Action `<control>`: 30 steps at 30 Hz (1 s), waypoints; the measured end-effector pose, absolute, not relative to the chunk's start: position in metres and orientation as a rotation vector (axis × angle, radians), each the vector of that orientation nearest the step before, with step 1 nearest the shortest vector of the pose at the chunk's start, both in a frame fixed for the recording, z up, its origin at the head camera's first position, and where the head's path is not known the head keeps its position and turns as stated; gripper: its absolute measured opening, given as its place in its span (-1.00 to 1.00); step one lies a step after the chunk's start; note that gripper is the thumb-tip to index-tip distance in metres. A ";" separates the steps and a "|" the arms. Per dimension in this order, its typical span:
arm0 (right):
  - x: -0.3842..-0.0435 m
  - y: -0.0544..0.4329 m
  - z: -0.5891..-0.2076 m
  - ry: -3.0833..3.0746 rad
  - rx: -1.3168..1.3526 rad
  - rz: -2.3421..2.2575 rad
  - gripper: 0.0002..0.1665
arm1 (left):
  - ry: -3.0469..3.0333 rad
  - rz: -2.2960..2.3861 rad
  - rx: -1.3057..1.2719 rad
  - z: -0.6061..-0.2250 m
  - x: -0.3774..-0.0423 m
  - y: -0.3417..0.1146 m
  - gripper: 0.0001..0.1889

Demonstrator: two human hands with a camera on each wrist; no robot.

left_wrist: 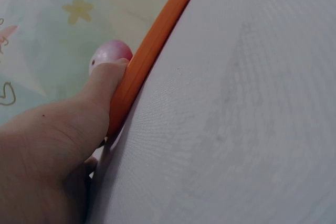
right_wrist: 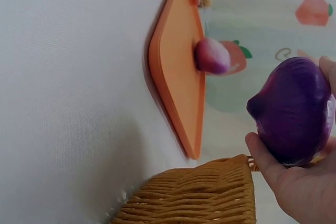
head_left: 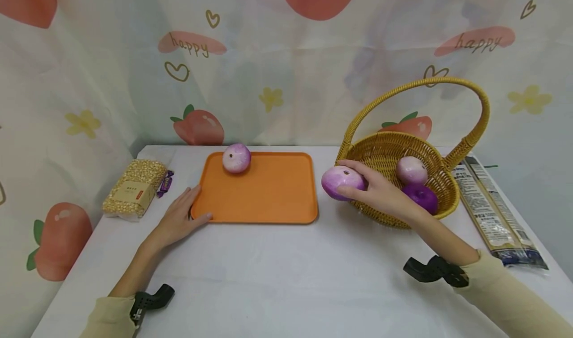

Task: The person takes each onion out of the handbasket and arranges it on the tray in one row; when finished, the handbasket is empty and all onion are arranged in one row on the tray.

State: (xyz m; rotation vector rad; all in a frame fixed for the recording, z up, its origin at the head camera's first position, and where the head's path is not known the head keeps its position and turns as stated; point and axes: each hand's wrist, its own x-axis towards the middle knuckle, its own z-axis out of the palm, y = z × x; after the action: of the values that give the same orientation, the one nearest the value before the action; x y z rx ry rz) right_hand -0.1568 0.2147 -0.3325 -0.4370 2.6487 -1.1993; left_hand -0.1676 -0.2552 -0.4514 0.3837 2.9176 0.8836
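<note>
Backdrop: fruit-print cloth [head_left: 304,79]
Purple onion [right_wrist: 296,108]: pointed tip visible only from right wrist
Right hand [head_left: 382,191]: thumb and fingers grip onion
Left hand [head_left: 179,218]: fingers straight, touching orange tray [head_left: 268,191]

From the middle of the white-covered desk [head_left: 286,273], I see a bag of yellow kernels [head_left: 138,187] at ten o'clock, a purple-wrapped sweet [head_left: 165,184] just beside it, a long printed packet [head_left: 494,208] towards three, a fruit-patterned backdrop [head_left: 313,79] at twelve

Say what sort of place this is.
Probably a staged indoor tabletop set-up: a white table pushed up to a fruit-print backdrop, with an orange tray set out on it. The room beyond isn't visible.
</note>
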 end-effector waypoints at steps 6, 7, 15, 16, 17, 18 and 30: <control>-0.159 0.210 -0.336 2.663 -0.439 -1.193 -0.22 | 2.912 0.889 0.377 -0.453 -0.168 -0.255 -0.03; -0.160 0.209 -0.336 2.666 -0.439 -1.190 -0.22 | 2.913 0.892 0.375 -0.453 -0.168 -0.255 -0.03; -0.161 0.202 -0.336 2.626 -0.430 -1.204 -0.20 | 2.909 0.893 0.380 -0.455 -0.169 -0.255 -0.02; -0.161 0.202 -0.336 2.622 -0.426 -1.206 -0.20 | 2.909 0.892 0.378 -0.455 -0.169 -0.255 -0.02; -0.161 0.201 -0.336 2.619 -0.424 -1.208 -0.20 | 2.910 0.890 0.377 -0.454 -0.169 -0.255 -0.02; -0.161 0.201 -0.336 2.619 -0.421 -1.208 -0.21 | 2.911 0.889 0.380 -0.454 -0.169 -0.255 -0.02; -0.166 0.191 -0.338 2.626 -0.430 -1.202 -0.20 | 2.908 0.880 0.364 -0.453 -0.169 -0.255 -0.02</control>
State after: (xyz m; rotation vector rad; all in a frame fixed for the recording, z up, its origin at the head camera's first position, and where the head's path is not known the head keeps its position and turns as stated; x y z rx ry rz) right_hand -0.1660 0.1907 -0.3379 -0.4296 2.6261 -1.2017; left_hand -0.1688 -0.2553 -0.4529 0.3642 2.9075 0.8804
